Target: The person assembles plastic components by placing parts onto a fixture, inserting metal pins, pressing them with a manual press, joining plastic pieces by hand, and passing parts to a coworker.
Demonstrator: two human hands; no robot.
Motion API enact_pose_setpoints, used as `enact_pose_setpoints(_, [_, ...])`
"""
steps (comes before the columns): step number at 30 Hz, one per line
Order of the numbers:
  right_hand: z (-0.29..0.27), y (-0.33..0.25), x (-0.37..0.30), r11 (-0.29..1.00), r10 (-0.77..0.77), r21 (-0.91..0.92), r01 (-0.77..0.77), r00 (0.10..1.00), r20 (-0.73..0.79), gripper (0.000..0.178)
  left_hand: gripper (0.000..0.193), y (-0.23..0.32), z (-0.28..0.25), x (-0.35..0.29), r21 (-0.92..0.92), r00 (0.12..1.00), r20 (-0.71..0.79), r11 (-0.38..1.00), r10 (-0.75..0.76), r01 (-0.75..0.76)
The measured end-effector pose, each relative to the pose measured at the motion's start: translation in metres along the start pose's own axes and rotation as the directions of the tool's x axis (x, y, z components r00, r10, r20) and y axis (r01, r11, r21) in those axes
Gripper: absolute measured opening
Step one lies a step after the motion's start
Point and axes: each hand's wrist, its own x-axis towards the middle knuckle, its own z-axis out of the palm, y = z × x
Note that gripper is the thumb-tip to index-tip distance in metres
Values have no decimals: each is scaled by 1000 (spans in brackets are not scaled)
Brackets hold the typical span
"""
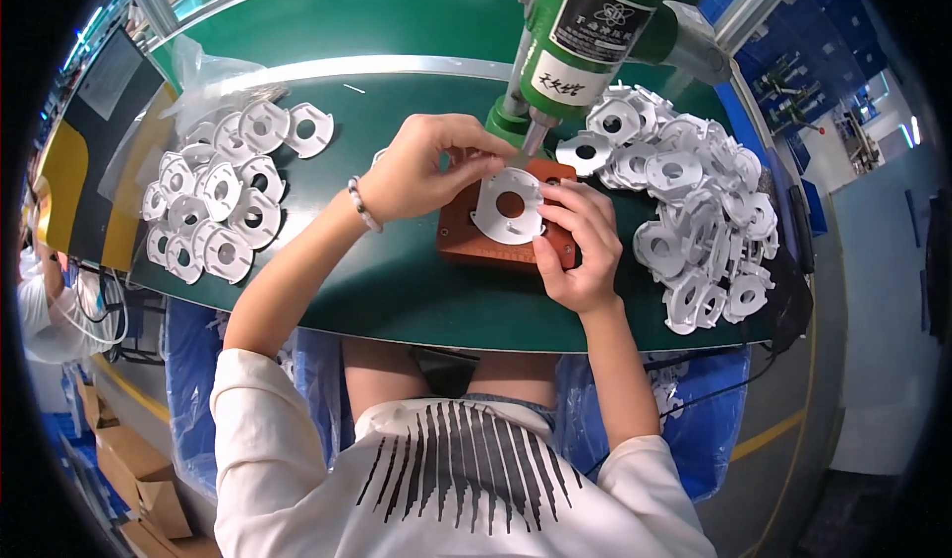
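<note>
A white plastic ring (489,209) with a round centre hole lies on an orange-brown block fixture (466,244), below the ram (538,133) of a green hand press (560,52). At the ring's upper edge, close to the ram tip, my left hand (428,166) has its thumb and index finger pinched together. What is between those fingertips, if anything, is too small to tell. My right hand (585,244) grips the ring's right edge, fingers above and thumb at the lower right. A beaded bracelet (359,204) circles my left wrist.
Similar white rings (220,191) lie loosely on the left of the green table (387,305). A bigger heap of rings (684,176) covers the right side. Bins lined with blue plastic (198,379) stand below the table edge, either side of my legs. A clear bag (203,82) lies behind the left rings.
</note>
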Motion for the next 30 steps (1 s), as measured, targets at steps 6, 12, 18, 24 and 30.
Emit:
enact_pose_setpoints(6, [1, 1, -2, 999, 47, 27, -47, 999, -9, 26, 10, 3, 25, -2, 96, 960, -280, 995, 13, 14])
enact_pose_setpoints(12, [-1, 2, -3, 999, 46, -4, -46, 997, 60, 27, 8, 3, 38, 3, 64, 939, -340, 994, -58, 84])
enact_pose_setpoints(18, [-2, 2, -3, 998, 57, -16, -56, 996, 71, 25, 6, 4, 41, 4, 105, 944, -327, 992, -38, 77])
enact_pose_setpoints(24, [-2, 2, -2, 998, 53, -20, -52, 996, 75, 23, 7, 1, 41, 6, 220, 946, -313, 975, 86, -16])
enact_pose_setpoints(30, [-1, 3, -4, 998, 61, -13, -60, 996, 71, 22, 7, 1, 42, 6, 259, 942, -311, 965, 128, -46])
